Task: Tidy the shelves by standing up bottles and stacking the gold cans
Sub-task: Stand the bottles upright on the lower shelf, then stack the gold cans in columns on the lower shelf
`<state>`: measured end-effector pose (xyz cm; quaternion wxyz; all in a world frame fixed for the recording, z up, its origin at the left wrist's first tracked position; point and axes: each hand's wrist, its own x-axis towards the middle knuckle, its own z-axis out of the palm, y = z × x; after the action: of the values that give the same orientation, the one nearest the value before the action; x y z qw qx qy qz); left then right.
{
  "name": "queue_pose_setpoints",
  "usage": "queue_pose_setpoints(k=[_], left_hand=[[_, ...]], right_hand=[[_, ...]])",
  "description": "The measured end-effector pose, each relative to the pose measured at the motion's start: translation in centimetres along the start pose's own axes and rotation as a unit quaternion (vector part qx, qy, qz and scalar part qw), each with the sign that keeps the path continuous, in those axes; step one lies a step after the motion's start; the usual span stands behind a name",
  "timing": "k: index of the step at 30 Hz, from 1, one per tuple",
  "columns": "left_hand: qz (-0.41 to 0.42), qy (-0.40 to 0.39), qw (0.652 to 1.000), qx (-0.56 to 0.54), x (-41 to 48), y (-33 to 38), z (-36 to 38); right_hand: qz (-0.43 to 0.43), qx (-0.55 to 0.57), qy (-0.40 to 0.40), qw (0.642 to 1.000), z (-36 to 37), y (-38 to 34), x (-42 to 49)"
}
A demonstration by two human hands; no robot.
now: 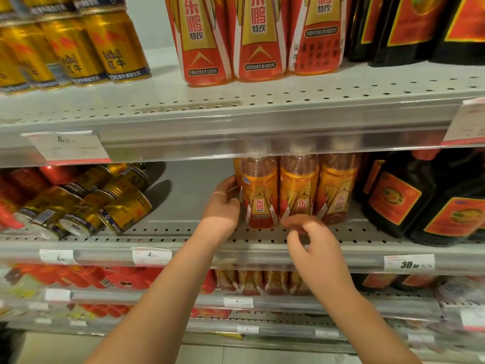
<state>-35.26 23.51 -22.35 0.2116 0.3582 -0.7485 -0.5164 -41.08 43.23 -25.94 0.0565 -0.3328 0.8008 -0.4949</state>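
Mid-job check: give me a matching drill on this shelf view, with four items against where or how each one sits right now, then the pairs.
Items
1. middle-shelf gold cans
2. middle-shelf orange bottles
3. middle-shelf dark bottles
4. top-shelf gold cans

States
A. upright, far right
B. upright, up high on the left
C. tipped on their sides
D. upright, left hand gripping the leftmost one

Pairs: 1-C, 2-D, 3-A, 4-B

3 bottles (299, 190) stand right of toppled cans (86, 203) on one shelf (183, 232).
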Motion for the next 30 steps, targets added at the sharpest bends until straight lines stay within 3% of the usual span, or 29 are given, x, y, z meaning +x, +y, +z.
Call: queue_pose_setpoints(k=[9, 13, 16, 20, 24, 30], left_hand=[[0.02, -0.027, 0.999, 0.041, -0.4, 0.5, -0.6], [0.039, 0.031, 0.999, -0.002, -4.1, 0.3, -3.2], [0.054, 0.083, 0.995, -0.002, -9.6, -1.7, -5.9], [0.035, 0.069, 0.997, 0.001, -14.2, -5.1, -9.9], [0.023, 0.069, 0.997, 0.014, -14.2, -8.1, -15.6], [0.068, 0.073, 0.993, 0.062, -10.9, -11.1, -25.5]], right_hand=[[-0.001, -0.012, 0.003, 1.0, -0.1, -0.3, 0.1], [-0.008, 0.011, 0.007, 1.0, -0.2, -2.2, -0.7], [-0.046, 0.017, -0.007, 0.999, 0.3, -5.1, -2.1], [-0.066, 0.019, -0.035, 0.997, 2.4, -8.2, -4.0], [-0.062, 0.026, -0.055, 0.996, 6.2, -10.6, -5.5], [-0.033, 0.001, -0.043, 0.999, 13.7, -14.3, -5.9]])
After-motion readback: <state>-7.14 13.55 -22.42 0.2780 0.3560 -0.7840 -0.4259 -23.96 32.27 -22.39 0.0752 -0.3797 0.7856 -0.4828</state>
